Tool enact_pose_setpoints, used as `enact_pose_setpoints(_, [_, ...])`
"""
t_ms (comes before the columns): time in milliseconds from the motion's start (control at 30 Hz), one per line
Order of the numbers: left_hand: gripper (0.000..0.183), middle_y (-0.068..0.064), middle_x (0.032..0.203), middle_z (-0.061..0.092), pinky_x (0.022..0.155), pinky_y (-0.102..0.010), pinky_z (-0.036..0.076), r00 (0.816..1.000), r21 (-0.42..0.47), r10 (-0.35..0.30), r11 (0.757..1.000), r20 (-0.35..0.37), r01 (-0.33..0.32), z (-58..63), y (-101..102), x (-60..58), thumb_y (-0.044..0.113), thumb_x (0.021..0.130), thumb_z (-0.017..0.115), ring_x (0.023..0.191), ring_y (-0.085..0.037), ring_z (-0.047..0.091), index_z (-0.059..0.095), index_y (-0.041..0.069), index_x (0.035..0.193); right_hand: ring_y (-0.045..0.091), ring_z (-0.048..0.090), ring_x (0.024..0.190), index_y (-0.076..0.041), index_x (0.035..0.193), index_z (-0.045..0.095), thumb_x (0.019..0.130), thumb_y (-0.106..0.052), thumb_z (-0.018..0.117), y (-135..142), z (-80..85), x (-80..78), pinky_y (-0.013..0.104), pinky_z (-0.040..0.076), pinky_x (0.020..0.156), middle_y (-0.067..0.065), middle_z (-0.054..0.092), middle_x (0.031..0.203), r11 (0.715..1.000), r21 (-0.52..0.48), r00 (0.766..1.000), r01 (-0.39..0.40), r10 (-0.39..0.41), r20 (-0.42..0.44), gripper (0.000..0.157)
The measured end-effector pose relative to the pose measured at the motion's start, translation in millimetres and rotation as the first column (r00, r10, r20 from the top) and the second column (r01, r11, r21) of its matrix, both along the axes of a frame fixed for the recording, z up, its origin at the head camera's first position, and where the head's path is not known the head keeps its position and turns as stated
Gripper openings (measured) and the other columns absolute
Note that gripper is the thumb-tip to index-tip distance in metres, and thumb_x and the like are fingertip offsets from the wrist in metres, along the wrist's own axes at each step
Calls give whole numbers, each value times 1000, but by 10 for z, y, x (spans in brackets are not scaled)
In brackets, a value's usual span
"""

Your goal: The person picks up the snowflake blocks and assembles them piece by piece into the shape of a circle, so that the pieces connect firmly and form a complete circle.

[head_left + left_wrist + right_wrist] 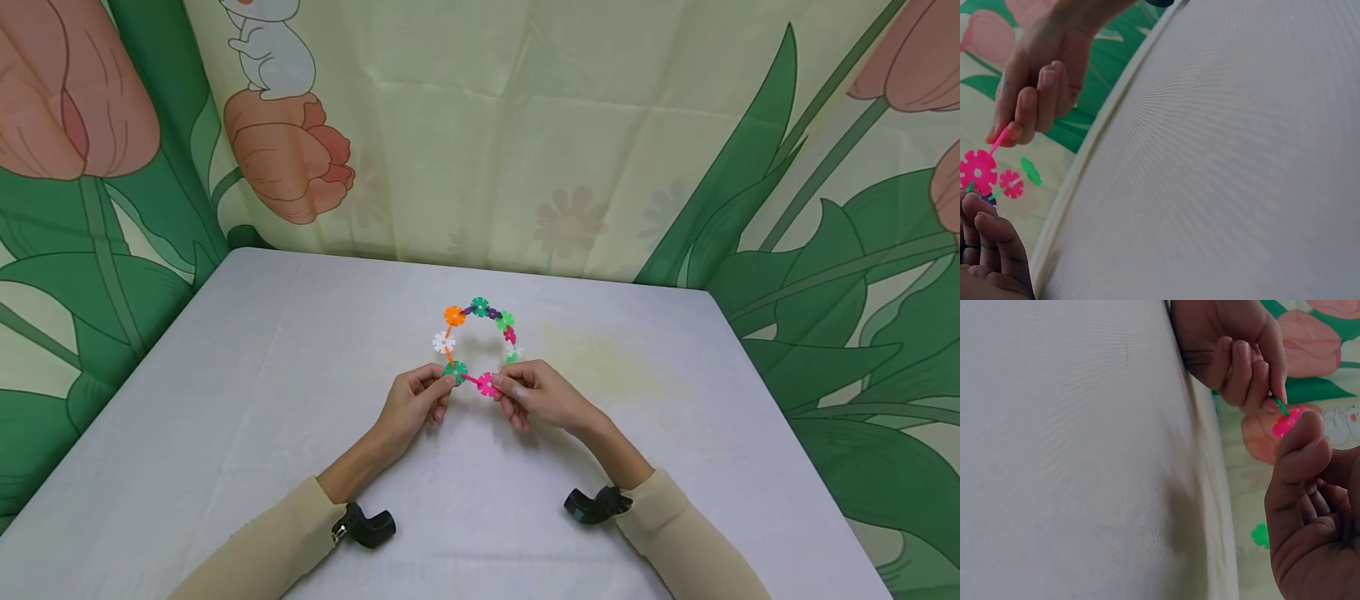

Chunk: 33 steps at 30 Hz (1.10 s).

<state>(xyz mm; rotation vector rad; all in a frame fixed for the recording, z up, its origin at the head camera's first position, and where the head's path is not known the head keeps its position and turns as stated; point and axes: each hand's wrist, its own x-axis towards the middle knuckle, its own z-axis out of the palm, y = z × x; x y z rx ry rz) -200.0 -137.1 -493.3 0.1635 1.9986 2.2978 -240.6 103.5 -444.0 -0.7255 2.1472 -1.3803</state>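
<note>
Before me a ring of snowflake-shaped plastic discs (454,316) is held up over the table, its pieces slotted together in orange, white, green, purple and pink. With thumb and fingers my left hand (414,398) pinches a dark green disc (455,372) at the ring's lower left. My right hand (546,393) pinches a bright pink disc (486,384) at the bottom, and a pink piece seen edge-on links the two. A light green disc (512,358) is partly hidden behind the right fingers. In the left wrist view a pink disc (977,172) shows between both hands.
A white cloth covers the table (300,333). Behind it hangs a curtain (465,150) printed with tulips, leaves and a rabbit. Black devices (367,527) are strapped at both wrists, over beige sleeves.
</note>
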Motion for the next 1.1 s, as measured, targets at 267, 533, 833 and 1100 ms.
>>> enact_pose_setpoints(267, [30,6,68,53,51,-20,40,1000,-3,-3,1000,2,3,5,-2,-3,12,105,62,55,-7,47,59,-18,108,13,58,53,12,101,63,111,-17,55,-30,-5,32,23,50,51,3,64,68,999,-14,999,48,-48,3,32])
enact_pose_setpoints(533, [30,7,66,51,52,-20,38,1000,7,-12,1000,7,12,22,-27,0,11,104,62,54,-6,45,60,-19,109,12,59,53,12,101,62,110,-16,57,-47,-22,45,23,51,51,2,64,69,997,-41,998,60,-60,7,30])
enact_pose_setpoints(833, [27,6,63,48,51,-20,36,1000,2,8,1000,21,-8,13,-22,-14,8,102,62,52,-7,43,60,-18,104,11,59,53,14,101,61,110,-17,57,-56,-50,52,21,50,51,1,64,69,997,-50,998,55,-53,24,33])
enact_pose_setpoints(1100, [24,5,64,49,51,-20,37,1000,-22,17,1000,11,-16,9,-24,-17,8,102,63,52,-6,44,63,-16,102,12,58,53,14,100,61,111,-19,56,-77,-76,50,22,50,51,2,64,68,996,-78,998,51,-49,27,34])
